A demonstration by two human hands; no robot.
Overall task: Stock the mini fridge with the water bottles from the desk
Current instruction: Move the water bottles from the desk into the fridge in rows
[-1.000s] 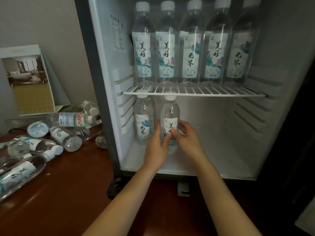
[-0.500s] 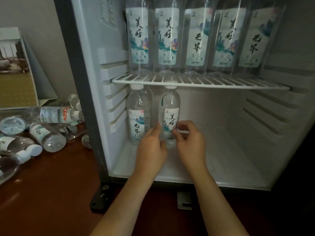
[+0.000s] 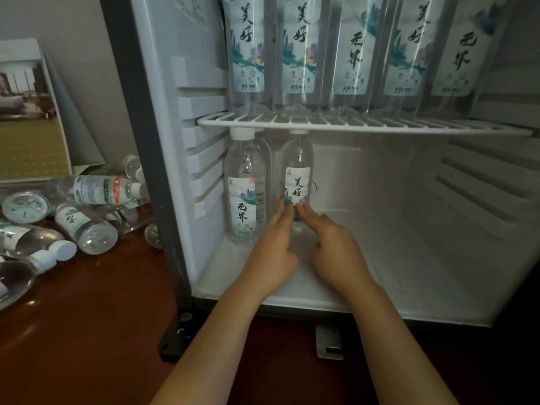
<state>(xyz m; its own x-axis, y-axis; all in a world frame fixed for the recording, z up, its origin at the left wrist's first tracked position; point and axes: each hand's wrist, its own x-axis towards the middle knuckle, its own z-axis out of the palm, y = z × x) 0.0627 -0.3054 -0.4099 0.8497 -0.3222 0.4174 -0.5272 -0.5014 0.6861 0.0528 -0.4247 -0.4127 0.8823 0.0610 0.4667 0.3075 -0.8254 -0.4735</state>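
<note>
The mini fridge (image 3: 155, 118) stands open on the desk. Several labelled water bottles (image 3: 350, 54) stand in a row on its white wire shelf (image 3: 365, 124). On the fridge floor below, one bottle (image 3: 247, 194) stands upright by the left wall, and a second bottle (image 3: 296, 173) stands just right of it, a little further back. My left hand (image 3: 274, 249) and my right hand (image 3: 333, 249) meet at this second bottle's lower half, fingertips pressed on it from both sides. More bottles (image 3: 87, 226) lie on their sides on the desk left of the fridge.
The brown wooden desk (image 3: 87, 331) carries the fridge and the loose bottles. A folded photo card (image 3: 29, 118) leans against the wall at the left. The fridge floor (image 3: 409, 258) right of my hands is bare white. A metal bracket (image 3: 328, 343) sticks out under the fridge front.
The view has moved closer to the lower compartment. Both hands have slid lower on the second bottle, which now stands further back beside the first.
</note>
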